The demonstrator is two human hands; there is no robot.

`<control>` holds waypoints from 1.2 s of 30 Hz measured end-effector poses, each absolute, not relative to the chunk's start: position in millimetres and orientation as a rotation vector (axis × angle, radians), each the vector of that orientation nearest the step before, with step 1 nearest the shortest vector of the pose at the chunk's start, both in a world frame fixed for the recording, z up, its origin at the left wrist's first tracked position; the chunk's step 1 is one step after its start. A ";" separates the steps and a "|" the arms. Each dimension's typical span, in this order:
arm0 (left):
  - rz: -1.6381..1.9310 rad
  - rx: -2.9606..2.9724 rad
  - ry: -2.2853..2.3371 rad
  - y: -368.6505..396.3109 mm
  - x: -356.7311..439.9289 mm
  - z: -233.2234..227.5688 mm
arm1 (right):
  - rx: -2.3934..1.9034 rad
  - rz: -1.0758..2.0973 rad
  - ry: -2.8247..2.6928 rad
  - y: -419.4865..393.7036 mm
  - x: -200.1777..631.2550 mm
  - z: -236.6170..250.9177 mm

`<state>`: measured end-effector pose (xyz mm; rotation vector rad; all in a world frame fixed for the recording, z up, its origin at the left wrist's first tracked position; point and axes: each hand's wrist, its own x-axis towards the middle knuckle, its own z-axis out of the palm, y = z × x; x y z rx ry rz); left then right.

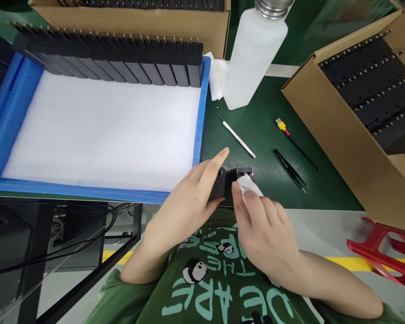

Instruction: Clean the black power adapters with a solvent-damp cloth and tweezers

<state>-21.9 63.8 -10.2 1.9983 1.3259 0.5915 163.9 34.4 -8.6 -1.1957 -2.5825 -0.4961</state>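
Desk (256, 130): a dark green surface that carries everything; the person sits at its near edge.
Blue tray (200, 117): to the left, lined with white foam; a row of black units (121, 58) stands upright along its far wall, and the rest of the foam is bare.
Cardboard boxes: one at the right (334, 130) with more black parts in rows, one at the far edge behind the tray.
White bottle (253, 54): plastic with a metal cap, standing upright beyond the hands, well apart from them.
Left hand (189, 202): closed around a small black block (227, 180), thumb and fingers on its sides, index finger stretched out above it. The block is at the near desk edge, just right of the tray corner.
Right hand (266, 225): fingers pinched on a small white wipe (248, 184), which is pressed on the top of the block near its metal end.
Small tools: a thin metal pick (239, 139), black tweezers (290, 170) and a probe with a yellow connector (283, 127) lie on the desk beyond the hands, none touched.
Step in hand: I judge it is wiping the block clean.
Next move: it probably asks for a steady left grip and turning the block so the wipe reaches the other faces; light pressure near the metal end.
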 end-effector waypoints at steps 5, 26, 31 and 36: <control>0.580 2.096 1.322 61.3 -27.0 -3.4 | -1.303 -0.320 -2.629 20.3 145.1 -9.3; 0.585 2.294 1.445 76.9 18.2 -20.1 | -1.422 0.848 -1.572 26.2 210.3 -36.3; 0.963 1.660 1.412 79.6 25.4 -20.2 | -1.548 0.806 -1.268 21.0 225.6 -39.8; 1.162 0.429 0.849 80.8 12.1 2.7 | -1.401 0.833 -0.891 25.7 223.0 -50.7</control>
